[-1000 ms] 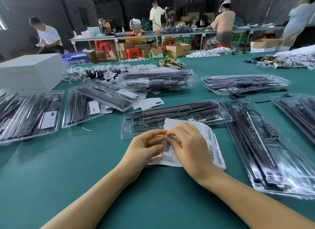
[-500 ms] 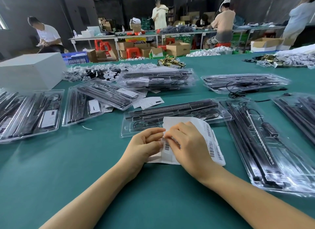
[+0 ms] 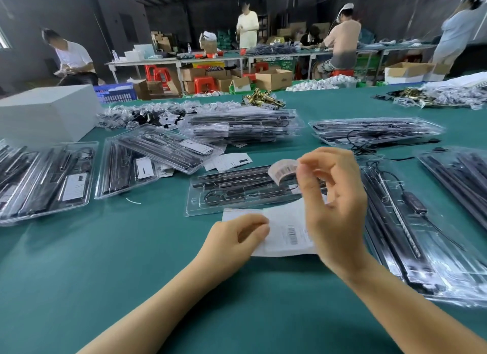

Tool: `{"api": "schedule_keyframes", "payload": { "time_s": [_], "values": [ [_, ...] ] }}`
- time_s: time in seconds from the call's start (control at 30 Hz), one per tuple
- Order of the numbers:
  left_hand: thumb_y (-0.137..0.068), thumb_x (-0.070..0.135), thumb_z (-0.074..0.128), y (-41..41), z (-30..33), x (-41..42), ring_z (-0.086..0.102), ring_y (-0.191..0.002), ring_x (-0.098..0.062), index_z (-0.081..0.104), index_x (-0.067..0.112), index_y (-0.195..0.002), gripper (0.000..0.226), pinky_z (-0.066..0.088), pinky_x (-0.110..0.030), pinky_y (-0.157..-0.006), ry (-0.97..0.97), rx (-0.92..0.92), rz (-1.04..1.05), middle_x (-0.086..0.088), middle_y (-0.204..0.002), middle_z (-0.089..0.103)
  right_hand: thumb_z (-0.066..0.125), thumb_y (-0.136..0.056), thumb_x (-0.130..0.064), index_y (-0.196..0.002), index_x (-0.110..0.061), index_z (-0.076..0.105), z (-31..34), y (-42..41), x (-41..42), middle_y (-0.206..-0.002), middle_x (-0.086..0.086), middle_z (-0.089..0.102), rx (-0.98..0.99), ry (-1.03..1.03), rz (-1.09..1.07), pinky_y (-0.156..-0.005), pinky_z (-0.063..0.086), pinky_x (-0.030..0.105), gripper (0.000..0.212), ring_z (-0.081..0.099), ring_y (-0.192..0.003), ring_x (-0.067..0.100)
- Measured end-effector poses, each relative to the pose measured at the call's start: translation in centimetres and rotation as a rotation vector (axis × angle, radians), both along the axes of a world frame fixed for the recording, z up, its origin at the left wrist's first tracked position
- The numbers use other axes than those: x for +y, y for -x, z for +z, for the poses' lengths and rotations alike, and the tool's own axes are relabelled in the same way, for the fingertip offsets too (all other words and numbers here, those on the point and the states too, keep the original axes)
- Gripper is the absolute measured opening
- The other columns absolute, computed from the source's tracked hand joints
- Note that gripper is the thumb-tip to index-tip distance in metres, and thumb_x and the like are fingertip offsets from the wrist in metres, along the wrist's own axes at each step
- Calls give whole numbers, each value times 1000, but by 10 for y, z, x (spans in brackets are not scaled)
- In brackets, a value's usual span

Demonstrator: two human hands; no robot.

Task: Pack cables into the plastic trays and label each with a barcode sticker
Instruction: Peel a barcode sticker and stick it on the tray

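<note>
Centre frame, over a clear tray (image 3: 203, 208): right hand (image 3: 334, 208) pinches a curled barcode sticker (image 3: 283, 170).
Left hand (image 3: 234, 237), fingers curled, holds the sticker sheet (image 3: 287, 237) on the green bench (image 3: 105, 261).

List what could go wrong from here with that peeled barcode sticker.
1. The barcode sticker, pinched by the right hand, curls in the air; it might fold onto itself or the fingers.
2. The tray just beyond it is uneven, so the label may land creased.
3. The left hand holds the backing sheet only at one edge; it could slide.
</note>
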State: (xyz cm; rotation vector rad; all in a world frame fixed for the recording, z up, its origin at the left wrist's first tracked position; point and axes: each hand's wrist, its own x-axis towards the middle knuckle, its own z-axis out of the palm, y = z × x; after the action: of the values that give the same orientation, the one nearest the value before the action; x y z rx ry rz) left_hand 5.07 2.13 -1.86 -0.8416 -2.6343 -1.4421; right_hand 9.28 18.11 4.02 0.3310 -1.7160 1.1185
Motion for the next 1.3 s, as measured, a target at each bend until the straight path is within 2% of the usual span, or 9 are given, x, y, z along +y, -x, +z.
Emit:
{"api": "schedule_keyframes", "payload": {
  "time_s": [0.13,0.23,0.37,0.5,0.7,0.83,0.93,1.1,1.3],
  "values": [
    [-92,29,59,-3,-6,0,56,-73,-8,73,21,-88,16,45,-21,-70,114,353,45,8,-79,60,60,-91,-16,-87,-23,72,7,10,11,-90,-4,70,-425,566,275,-75,49,19,14,62,-84,8],
    [-96,30,54,2,-4,-1,59,-79,-6,69,22,-92,17,45,-16,-74,-86,292,131,10,-86,61,57,-93,-12,-92,-12,75,0,22,19,-85,2,73,-742,849,486,-69,54,20,18,64,-81,11],
    [-83,55,56,9,3,-4,62,-88,-4,59,37,-93,21,50,-24,-82,-361,-31,188,14,-89,65,57,-93,-12,-87,-13,75,-23,29,9,-84,2,73,-954,784,534,-75,51,25,19,64,-85,13],
    [-68,63,64,14,4,-10,63,-89,-6,60,34,-99,42,52,-30,-85,-430,-156,231,20,-89,65,66,-89,-15,-88,-20,70,-39,31,-4,-90,-1,70,-975,457,451,-77,52,26,7,64,-92,15],
    [-85,8,69,16,3,-11,65,-87,-11,63,26,-100,24,53,-36,-86,-357,-169,165,4,-90,71,73,-84,-18,-85,-21,63,-44,30,-7,-77,-10,67,-887,168,462,-69,50,15,11,61,-74,1],
    [-85,11,69,12,3,-8,62,-83,-10,63,25,-104,24,47,-19,-74,-246,-75,86,11,-81,67,70,-85,-10,-86,-18,62,-46,31,-4,-77,-6,64,-853,120,489,-68,47,12,12,59,-72,1],
    [-86,2,64,10,2,-6,59,-73,-10,63,21,-106,27,48,-23,-72,-248,-93,59,9,-77,64,70,-86,-12,-92,-24,64,-47,32,-5,-84,-6,64,-853,106,502,-72,48,16,15,59,-78,1],
    [-84,-3,66,17,3,-12,64,-77,-16,63,20,-112,36,55,-29,-72,-632,-426,91,-1,-80,68,72,-84,-32,-126,-47,49,-49,32,-5,-94,-16,63,-891,138,470,-70,49,15,50,64,-87,2],
    [-74,3,68,22,4,-17,66,-92,-21,60,10,-122,48,56,-32,-83,-886,-700,-26,-12,-112,70,75,-81,-20,-100,-18,59,-53,37,-6,-84,-1,72,-918,381,515,-68,53,26,25,69,-82,13]
  ]
}}
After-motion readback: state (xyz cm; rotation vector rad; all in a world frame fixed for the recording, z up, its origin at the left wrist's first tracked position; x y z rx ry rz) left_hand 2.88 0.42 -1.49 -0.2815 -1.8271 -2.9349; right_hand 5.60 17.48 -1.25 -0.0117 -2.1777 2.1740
